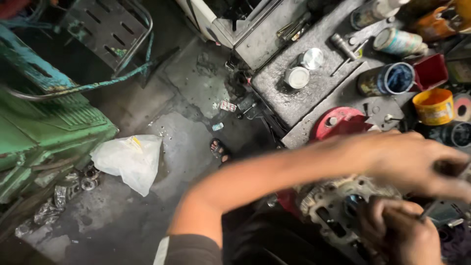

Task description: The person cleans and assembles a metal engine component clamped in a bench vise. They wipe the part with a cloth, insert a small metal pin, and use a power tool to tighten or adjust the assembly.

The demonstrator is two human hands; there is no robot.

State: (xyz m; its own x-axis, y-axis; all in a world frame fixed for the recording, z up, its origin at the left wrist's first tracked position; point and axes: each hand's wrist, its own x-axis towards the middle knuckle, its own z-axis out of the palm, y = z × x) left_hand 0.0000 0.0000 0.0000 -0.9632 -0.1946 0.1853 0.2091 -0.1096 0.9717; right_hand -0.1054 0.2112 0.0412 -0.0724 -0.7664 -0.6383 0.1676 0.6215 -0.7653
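Yellow tub (433, 106); red disc (338, 123); white bag (128, 159); green machine (44, 127); blue-lined tin (396, 78).

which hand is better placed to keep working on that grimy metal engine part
Probably the right hand: it sits directly on the engine part, gripping a thin tool. The left hand is blurred, passing above it.

A grimy grey metal engine part (338, 206) (cast, many-holed) lies under both hands.

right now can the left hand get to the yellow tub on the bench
Probably yes. The left hand hovers over the grey metal part, and the yellow tub stands just beyond it on the bench. Nothing visible lies between them, though the hand is blurred.
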